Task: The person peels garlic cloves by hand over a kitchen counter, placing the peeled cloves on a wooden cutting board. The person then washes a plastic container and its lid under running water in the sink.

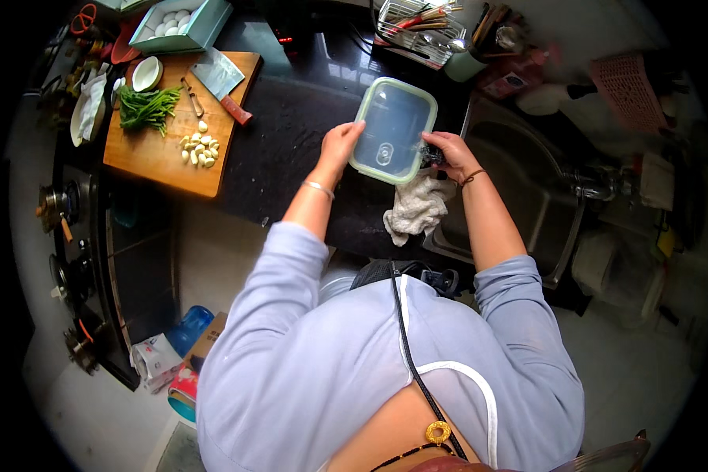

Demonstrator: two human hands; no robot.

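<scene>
A rectangular food storage container [392, 121] with a see-through lid and a pale green rim is held over the dark countertop. My left hand [339, 144] grips its left edge, thumb on the rim. At the lower right edge, my right hand [451, 154] holds the rim between thumb and fingers. Something dark and shiny [432, 155] shows by my right fingers; I cannot tell what it is. Just below the container lies a crumpled whitish cloth [419, 206], beside the sink. What the container holds, if anything, is not visible.
A wooden cutting board [153, 168] bears a cleaver [219, 74], peeled garlic cloves [200, 147], green vegetables [147, 109], a peeler-like tool [194, 100] and a white bowl [147, 74]. Behind it stands an egg box [209, 29]. A steel sink [513, 177] lies right; a utensil rack [422, 32] stands behind.
</scene>
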